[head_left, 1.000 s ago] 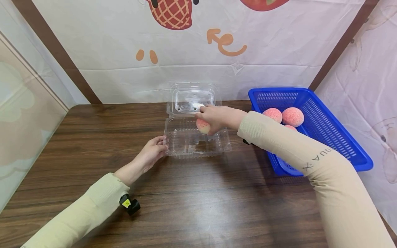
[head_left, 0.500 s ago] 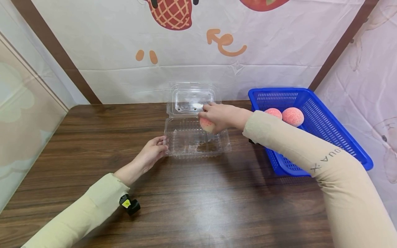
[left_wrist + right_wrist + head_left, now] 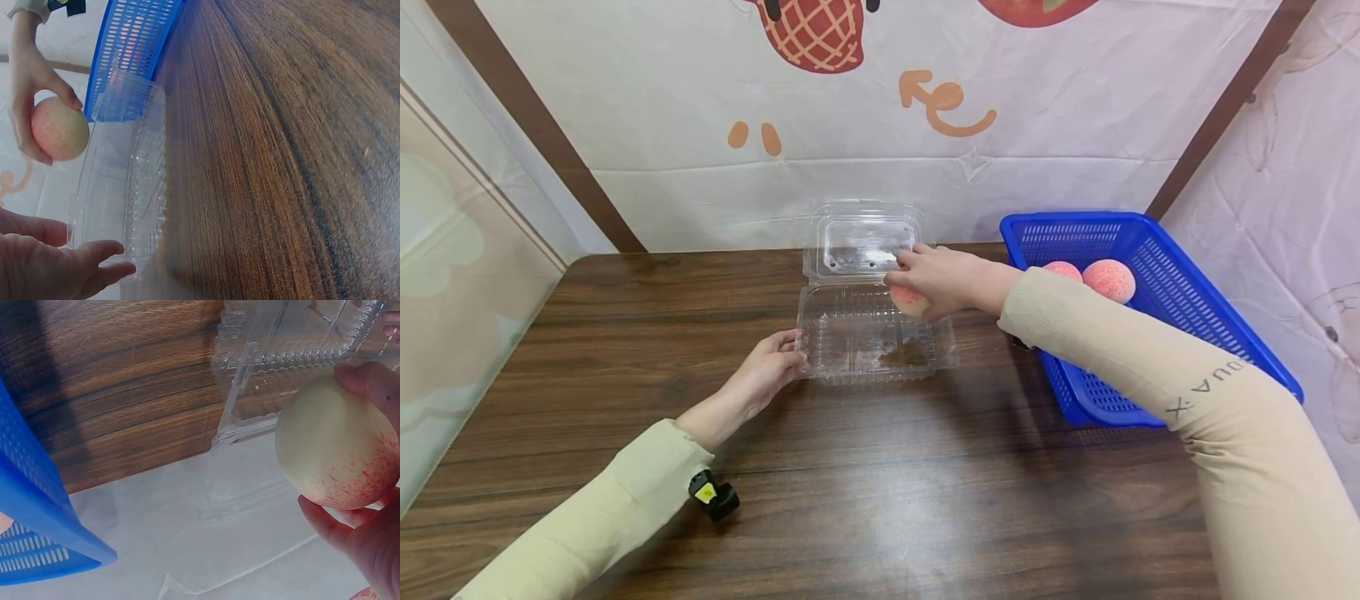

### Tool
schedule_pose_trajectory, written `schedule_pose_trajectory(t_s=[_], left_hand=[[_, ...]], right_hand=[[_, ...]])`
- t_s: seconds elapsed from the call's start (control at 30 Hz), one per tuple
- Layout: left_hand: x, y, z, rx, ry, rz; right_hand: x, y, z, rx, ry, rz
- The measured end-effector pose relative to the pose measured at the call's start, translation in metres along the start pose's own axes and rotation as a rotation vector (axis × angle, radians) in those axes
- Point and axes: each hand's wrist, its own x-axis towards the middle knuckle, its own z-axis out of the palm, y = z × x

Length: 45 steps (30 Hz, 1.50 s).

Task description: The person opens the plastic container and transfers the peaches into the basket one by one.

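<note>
A peach (image 3: pixel 337 447), pale with a pink speckled side, is gripped by my right hand (image 3: pixel 951 279) between thumb and fingers. In the head view it hangs over the back right part of a clear plastic clamshell box (image 3: pixel 827 333), whose lid (image 3: pixel 868 237) stands raised at the back. The left wrist view shows this peach above the box's rim. My left hand (image 3: pixel 771 362) pinches the box's left end, thumb on the near side and fingers beyond. Inside the box, only its ribbed walls and floor show.
A blue plastic basket (image 3: pixel 1217 333) stands at the right, partly behind my right sleeve. Several pink peaches may be grouped in it; two show, including one peach (image 3: pixel 1108 282). A printed cloth (image 3: pixel 685 200) hangs behind the wooden table (image 3: pixel 625 333).
My right hand has shifted slightly to the right over the box, still holding the peach. My left hand and the box have stayed in place.
</note>
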Motion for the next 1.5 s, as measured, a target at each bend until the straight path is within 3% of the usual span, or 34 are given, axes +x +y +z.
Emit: schedule_pose_trajectory(t_s=[0.47, 1.07, 1.5], left_hand=[[0.001, 0.0, 0.002, -0.013, 0.007, 0.021], [0.0, 0.0, 0.002, -0.009, 0.012, 0.023], [0.0, 0.001, 0.002, -0.01, 0.013, 0.009]], right_hand=[[-0.009, 0.005, 0.0, -0.12, 0.046, -0.033], [-0.019, 0.013, -0.001, -0.168, 0.089, -0.049], [-0.027, 0.019, -0.003, -0.172, 0.062, -0.027]])
